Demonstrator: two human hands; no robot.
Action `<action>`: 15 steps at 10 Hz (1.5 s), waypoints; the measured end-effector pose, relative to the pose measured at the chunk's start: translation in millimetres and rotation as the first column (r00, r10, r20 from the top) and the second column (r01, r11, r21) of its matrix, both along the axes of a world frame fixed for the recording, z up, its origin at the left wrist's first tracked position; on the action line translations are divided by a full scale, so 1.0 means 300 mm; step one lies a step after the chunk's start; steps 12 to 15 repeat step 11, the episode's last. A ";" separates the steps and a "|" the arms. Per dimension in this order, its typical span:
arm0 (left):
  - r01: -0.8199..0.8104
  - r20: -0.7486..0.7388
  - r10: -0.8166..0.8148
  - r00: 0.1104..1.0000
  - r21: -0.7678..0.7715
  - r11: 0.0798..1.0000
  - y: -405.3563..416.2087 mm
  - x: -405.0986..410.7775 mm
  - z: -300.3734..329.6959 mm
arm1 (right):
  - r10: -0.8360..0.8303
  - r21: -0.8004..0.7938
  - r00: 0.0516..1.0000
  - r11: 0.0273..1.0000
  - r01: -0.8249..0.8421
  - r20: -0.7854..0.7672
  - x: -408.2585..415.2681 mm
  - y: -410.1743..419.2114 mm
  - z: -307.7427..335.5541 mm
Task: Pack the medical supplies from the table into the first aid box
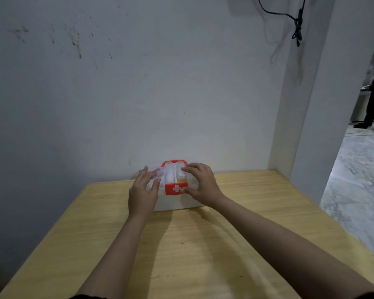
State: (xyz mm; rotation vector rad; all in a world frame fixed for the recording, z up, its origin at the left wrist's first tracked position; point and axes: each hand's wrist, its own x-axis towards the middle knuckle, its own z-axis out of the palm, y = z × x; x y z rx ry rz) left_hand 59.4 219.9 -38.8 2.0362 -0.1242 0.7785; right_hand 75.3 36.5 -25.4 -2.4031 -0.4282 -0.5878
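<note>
Fingers [148, 174] of the left hand [141, 193] press flat on the first aid box's [175, 203] clear lid [171, 172]; the right hand [201, 184] grips that lid beside the red latch [174, 189], on the desk [203, 244].

First aid box [177, 201] on table [203, 244], near wall [138, 104]

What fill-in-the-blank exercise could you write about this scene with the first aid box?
1. The table under the first aid box is made of ____.
2. The red latch on the box's front shows a white ____.
3. The left hand and the right hand both touch the box's clear ____.
Missing words: wood; cross; lid.
</note>
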 end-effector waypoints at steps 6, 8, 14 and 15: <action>0.050 -0.060 -0.051 0.997 -0.032 0.998 -0.011 0.173 0.025 | 0.003 0.046 0.997 0.999 0.001 -0.076 0.202 -0.028 -0.004; 0.029 -0.171 -0.033 0.985 -0.024 0.999 -0.019 0.245 0.053 | -0.010 0.046 0.996 0.999 0.014 -0.090 0.271 -0.020 -0.005; 0.052 -0.355 0.081 0.931 0.349 0.936 -0.015 0.218 0.105 | -0.053 -0.149 0.996 0.988 0.041 -0.078 0.208 -0.015 0.044; 0.052 -0.355 0.081 0.931 0.349 0.936 -0.015 0.218 0.105 | -0.053 -0.149 0.996 0.988 0.041 -0.078 0.208 -0.015 0.044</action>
